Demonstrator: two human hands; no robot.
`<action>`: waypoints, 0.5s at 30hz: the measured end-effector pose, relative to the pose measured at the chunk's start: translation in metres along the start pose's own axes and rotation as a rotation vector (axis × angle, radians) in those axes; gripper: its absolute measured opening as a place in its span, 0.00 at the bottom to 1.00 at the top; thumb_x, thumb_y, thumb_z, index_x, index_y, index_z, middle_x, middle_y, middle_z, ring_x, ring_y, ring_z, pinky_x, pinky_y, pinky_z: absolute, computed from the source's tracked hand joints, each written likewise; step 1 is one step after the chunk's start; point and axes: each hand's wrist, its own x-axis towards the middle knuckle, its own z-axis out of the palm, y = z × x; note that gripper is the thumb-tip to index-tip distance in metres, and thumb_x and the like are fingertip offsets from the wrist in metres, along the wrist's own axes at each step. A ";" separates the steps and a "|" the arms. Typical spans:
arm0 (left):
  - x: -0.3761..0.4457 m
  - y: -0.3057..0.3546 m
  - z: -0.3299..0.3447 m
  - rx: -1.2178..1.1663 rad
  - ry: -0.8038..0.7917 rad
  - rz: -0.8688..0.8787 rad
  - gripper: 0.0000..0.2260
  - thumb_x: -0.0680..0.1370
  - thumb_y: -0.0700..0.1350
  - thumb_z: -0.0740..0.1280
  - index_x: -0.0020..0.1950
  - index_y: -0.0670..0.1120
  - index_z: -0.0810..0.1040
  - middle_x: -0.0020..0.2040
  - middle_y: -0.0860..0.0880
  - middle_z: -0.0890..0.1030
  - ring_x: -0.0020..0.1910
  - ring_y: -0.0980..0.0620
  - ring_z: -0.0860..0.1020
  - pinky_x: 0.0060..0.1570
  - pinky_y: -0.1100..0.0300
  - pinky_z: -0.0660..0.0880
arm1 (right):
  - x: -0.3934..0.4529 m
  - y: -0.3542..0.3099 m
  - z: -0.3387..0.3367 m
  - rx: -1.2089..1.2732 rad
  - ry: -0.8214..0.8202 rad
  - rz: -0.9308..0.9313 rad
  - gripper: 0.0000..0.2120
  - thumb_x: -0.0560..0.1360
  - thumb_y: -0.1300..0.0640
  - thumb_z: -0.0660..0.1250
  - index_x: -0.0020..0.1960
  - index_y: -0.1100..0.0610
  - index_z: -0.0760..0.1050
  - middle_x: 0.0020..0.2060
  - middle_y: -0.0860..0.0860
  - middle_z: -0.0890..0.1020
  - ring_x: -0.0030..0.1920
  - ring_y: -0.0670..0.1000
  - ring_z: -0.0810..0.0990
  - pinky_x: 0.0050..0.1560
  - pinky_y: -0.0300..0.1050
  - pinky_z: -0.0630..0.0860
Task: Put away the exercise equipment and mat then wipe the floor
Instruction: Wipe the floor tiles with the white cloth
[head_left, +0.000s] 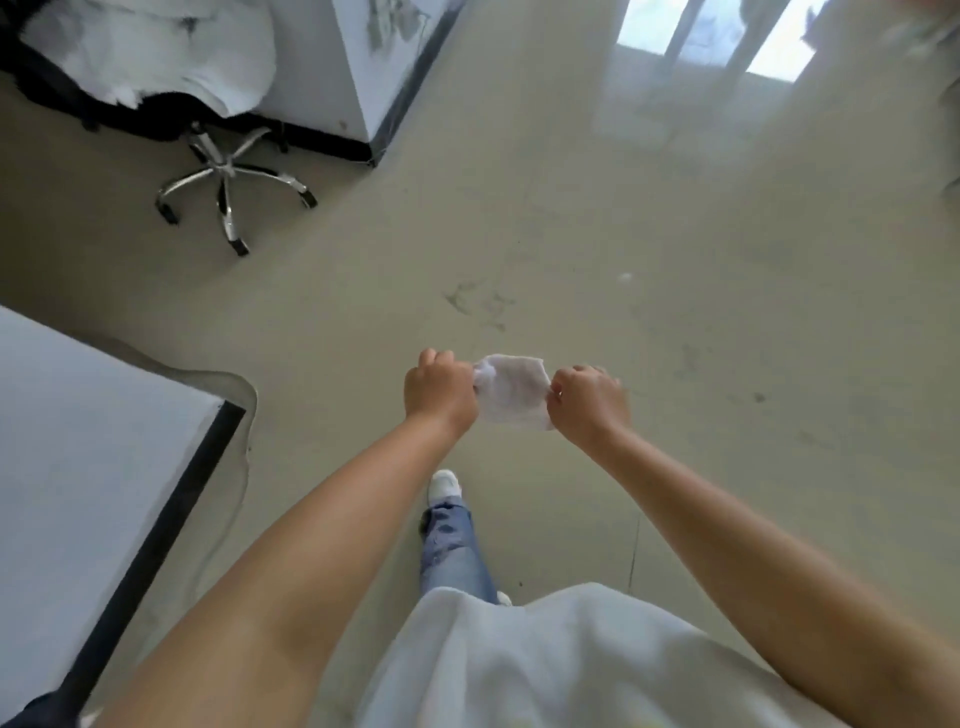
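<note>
left grip (440, 387), right grip (589, 400) both clenched.

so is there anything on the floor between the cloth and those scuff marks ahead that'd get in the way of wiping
Nothing visible does. The white cloth is stretched between the left hand and right hand, and the floor up to the scuff marks is bare. The office chair stands off to the left.

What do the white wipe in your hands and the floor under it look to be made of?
Wipe: soft white cloth or thick paper tissue, matte; it crumples and sags between the left hand and right hand. Which one, I cannot tell. Floor: hard, smooth beige surface, probably tile or coated concrete, glossy enough to mirror the window, with dark scuffs.
</note>
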 end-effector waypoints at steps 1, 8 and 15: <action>0.021 0.009 -0.006 0.008 -0.008 0.024 0.14 0.80 0.41 0.57 0.64 0.42 0.75 0.63 0.44 0.74 0.65 0.44 0.68 0.58 0.55 0.70 | 0.018 0.007 -0.007 0.005 0.004 0.019 0.13 0.77 0.61 0.57 0.56 0.59 0.77 0.56 0.56 0.79 0.60 0.57 0.74 0.56 0.44 0.68; 0.191 0.067 -0.072 0.055 -0.034 0.180 0.15 0.80 0.39 0.57 0.66 0.45 0.74 0.64 0.43 0.73 0.66 0.43 0.68 0.59 0.54 0.70 | 0.171 0.041 -0.079 0.001 0.004 0.155 0.12 0.77 0.61 0.57 0.54 0.61 0.77 0.55 0.58 0.79 0.56 0.59 0.76 0.52 0.44 0.71; 0.351 0.123 -0.150 0.135 -0.054 0.295 0.15 0.79 0.38 0.57 0.65 0.43 0.74 0.63 0.43 0.73 0.66 0.43 0.68 0.59 0.55 0.70 | 0.309 0.072 -0.159 0.072 0.037 0.313 0.12 0.76 0.60 0.58 0.53 0.62 0.78 0.54 0.59 0.80 0.56 0.59 0.77 0.51 0.46 0.72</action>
